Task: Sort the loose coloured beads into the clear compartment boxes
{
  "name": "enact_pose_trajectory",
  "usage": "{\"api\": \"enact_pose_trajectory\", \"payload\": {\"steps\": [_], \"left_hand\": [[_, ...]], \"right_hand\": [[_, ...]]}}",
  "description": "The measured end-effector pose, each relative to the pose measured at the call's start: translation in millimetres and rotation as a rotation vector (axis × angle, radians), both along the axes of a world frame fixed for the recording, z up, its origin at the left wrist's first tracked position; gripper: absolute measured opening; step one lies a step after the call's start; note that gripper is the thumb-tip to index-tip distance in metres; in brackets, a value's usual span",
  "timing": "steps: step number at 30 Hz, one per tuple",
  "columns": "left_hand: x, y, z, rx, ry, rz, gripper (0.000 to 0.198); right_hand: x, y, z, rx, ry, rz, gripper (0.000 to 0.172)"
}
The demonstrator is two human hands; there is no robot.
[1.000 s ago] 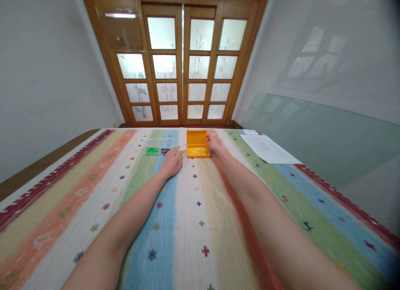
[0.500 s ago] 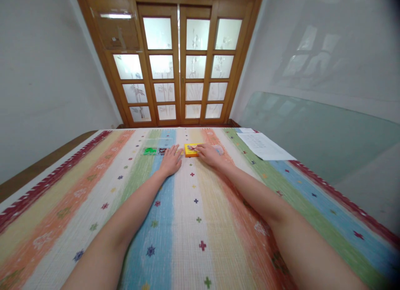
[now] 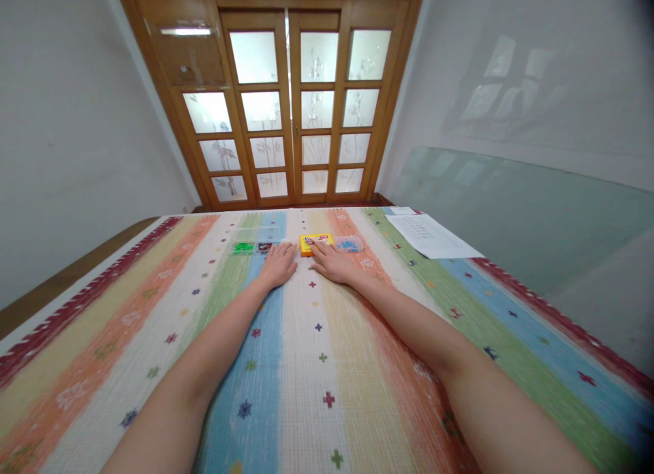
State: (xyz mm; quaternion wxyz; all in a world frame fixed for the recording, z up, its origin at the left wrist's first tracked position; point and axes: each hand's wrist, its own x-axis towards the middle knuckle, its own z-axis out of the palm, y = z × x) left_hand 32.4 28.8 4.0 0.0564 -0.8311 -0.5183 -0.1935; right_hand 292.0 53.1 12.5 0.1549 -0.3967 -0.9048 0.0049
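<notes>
A small yellow box (image 3: 315,240) with dark and red print lies flat on the striped cloth, between my two hands. My right hand (image 3: 331,261) rests at its front edge, fingers stretched out and fingertips touching it. Left of the box, my left hand (image 3: 278,264) lies flat with its fingers spread. Its fingertips reach the clear divided container (image 3: 255,233), where bright green pieces (image 3: 244,247) and dark pieces (image 3: 264,247) show. Beyond my right hand is a clear tray with blue pieces (image 3: 348,245). Neither hand holds anything.
A striped tablecloth (image 3: 301,365) covers the table. White paper sheets (image 3: 432,236) with print lie at the far right. Wooden glass-paned doors (image 3: 291,106) stand behind the table, and a pale glass panel (image 3: 511,208) leans along the right wall.
My right hand has drawn back toward me and slightly left, from the box's right side to its front edge. The blue pieces now show more fully. My left hand stays nearly in place.
</notes>
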Motion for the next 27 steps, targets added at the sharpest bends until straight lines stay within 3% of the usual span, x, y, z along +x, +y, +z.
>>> {"api": "enact_pose_trajectory", "payload": {"steps": [13,17,22,24,27], "left_hand": [[-7.2,8.1,5.5,-0.018,0.002,-0.061,0.055],[-19.6,24.8,28.2,0.024,-0.065,-0.018,0.05],[-49.9,54.7,67.8,0.156,-0.093,0.198,0.046],[-64.8,63.8,75.4,0.138,-0.046,0.277,0.048],[-85.9,69.1,75.0,-0.021,0.049,0.318,0.051]], "right_hand": [[0.5,1.0,-3.4,0.016,0.026,0.003,0.072],[1.9,1.0,-4.5,0.021,0.045,0.005,0.062],[4.1,-2.9,-0.8,0.039,0.07,0.015,0.053],[4.3,-5.1,1.7,0.044,0.085,0.031,0.051],[0.7,-6.7,4.2,0.041,0.124,0.039,0.052]]}}
